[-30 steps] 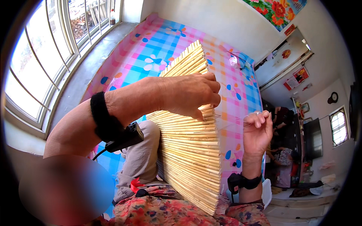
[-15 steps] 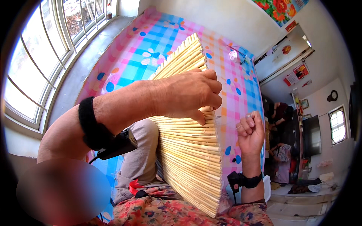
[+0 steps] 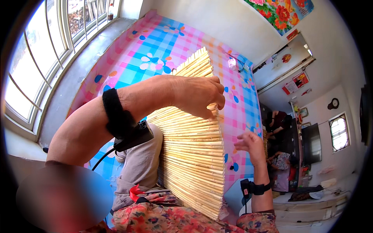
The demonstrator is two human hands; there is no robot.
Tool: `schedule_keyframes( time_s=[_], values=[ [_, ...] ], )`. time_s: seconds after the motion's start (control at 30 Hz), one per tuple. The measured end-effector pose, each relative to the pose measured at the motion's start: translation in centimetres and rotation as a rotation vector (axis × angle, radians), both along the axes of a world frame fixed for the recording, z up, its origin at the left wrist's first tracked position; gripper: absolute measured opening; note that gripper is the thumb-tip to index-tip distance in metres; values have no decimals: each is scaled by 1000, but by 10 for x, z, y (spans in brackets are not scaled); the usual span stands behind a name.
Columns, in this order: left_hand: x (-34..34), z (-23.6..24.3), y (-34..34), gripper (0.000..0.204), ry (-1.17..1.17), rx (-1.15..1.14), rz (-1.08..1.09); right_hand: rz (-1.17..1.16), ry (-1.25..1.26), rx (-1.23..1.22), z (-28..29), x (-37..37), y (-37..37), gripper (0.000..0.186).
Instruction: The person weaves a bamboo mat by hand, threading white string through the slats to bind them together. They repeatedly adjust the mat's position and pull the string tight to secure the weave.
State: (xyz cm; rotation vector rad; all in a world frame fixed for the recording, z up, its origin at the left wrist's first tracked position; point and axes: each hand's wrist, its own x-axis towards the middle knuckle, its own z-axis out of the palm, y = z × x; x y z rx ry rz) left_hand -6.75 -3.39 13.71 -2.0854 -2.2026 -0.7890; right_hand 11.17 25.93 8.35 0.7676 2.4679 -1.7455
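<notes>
A mat of pale yellow sticks (image 3: 190, 163), perhaps bamboo or reed, stands fanned out over my lap and beside my bent leg in grey trousers (image 3: 138, 159). My left hand (image 3: 200, 97) reaches across it from the left, its fingers curled on the sticks at the upper right edge. My right hand (image 3: 250, 143) is held up just right of the mat, fingers loosely apart, with nothing visible in them. Both forearms carry black straps with small black devices.
A bed or platform with checked pink-and-blue covering (image 3: 151, 42) spreads behind the mat. A barred window with grey sill (image 3: 108, 42) is on the left. Two other people (image 3: 278, 126) (image 3: 281, 163) are at the right, near a dark screen (image 3: 311, 143). A cable (image 3: 243, 66) lies on the covering.
My right hand has opened from curled, pinched fingers and shifted slightly left and up. My left hand stays on the mat edge with a small shift.
</notes>
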Motion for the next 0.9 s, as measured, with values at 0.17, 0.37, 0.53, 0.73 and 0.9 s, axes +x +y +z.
schedule_keyframes(
  time_s=[0.17,0.37,0.53,0.73,0.9],
  values=[
    [0,5,3,26,-48,-40,19,106,344,608,19,5,-27,16],
    [-10,-7,3,24,-14,33,-4,293,516,128,25,-7,-111,19],
    [-10,-14,-3,22,-175,92,56,284,454,-23,7,-23,-131,25],
    [-12,-21,-8,21,-224,158,74,226,352,-57,-2,-36,-140,29],
    [-14,-29,-3,22,-223,252,45,234,312,-201,-8,-40,-140,32]
  ],
)
